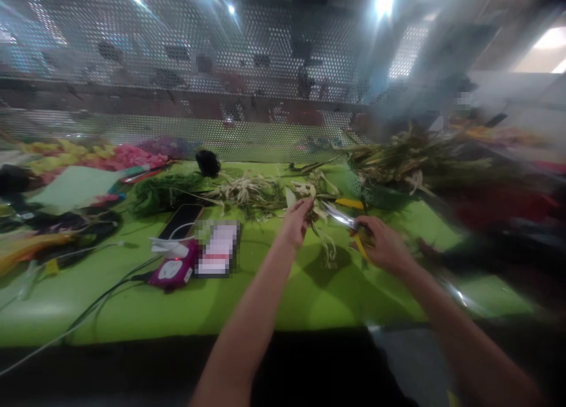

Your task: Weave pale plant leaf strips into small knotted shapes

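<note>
My left hand [301,213] is closed around a pale, leafy strip-like plant piece [326,242], whose thin ends dangle below and stick out above the fingers. In my right hand [379,242] is a pair of scissors [341,215] with yellow handles, the metal blades pointing left toward the plant piece. Whether the blades touch it cannot be made out. Just behind both hands lie more pale dried strips [247,189] and a tangle of green fibre [161,191] on the green table [260,312].
A basket [365,189] heaped with dried stems [411,156] stands at the back right. At left are a dark phone [182,220], a lit phone [220,248], a purple power adapter [175,268] and cables [95,304]. Pink and yellow bundles [110,156] lie farther back, before a perforated metal panel [265,138].
</note>
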### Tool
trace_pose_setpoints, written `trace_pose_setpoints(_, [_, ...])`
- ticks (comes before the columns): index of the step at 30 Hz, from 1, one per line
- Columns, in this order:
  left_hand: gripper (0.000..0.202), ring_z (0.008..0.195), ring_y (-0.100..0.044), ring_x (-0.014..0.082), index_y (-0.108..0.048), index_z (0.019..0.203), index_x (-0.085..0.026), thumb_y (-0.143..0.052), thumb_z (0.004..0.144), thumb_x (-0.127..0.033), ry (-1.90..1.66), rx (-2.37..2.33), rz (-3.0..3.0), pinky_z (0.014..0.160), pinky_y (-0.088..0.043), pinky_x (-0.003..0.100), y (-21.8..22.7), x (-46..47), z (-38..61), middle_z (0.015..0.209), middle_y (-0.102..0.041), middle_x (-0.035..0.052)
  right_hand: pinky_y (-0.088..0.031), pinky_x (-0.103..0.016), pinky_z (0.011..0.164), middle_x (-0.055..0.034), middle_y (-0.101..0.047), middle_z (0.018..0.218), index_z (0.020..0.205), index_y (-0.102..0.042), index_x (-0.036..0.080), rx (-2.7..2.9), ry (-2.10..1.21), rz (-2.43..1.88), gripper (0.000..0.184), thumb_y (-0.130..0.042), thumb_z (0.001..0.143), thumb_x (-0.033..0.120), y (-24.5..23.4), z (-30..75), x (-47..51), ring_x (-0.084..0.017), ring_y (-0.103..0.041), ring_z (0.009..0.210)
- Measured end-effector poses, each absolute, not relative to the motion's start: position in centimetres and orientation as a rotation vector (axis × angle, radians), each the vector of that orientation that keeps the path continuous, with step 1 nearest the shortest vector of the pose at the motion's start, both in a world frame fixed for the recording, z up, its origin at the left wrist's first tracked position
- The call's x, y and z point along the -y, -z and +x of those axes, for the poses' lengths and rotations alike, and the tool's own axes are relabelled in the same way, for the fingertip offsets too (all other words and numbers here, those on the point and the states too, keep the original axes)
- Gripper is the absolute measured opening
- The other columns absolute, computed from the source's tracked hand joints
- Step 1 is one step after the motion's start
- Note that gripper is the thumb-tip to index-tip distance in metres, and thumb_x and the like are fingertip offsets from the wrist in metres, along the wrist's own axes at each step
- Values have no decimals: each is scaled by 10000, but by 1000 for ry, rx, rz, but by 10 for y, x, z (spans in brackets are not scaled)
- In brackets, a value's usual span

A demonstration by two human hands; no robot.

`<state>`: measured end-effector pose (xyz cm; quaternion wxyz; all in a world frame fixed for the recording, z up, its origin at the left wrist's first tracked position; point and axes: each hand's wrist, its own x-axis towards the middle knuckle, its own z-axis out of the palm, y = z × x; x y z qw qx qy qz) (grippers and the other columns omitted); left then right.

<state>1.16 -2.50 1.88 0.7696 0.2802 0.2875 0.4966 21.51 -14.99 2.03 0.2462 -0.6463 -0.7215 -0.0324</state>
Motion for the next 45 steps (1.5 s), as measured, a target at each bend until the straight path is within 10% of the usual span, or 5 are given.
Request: trace_pose_setpoints(45, [186, 680, -555, 87, -682, 837, -176, -758, 675, -228, -1025, -614, 936, 677, -422, 205, -27, 32, 6, 734, -637, -10, -512, -314, 649, -52, -704, 951, 1167, -546, 213, 1777, -321, -1800, 442, -613, 813, 469, -22, 231, 153, -207, -640, 751])
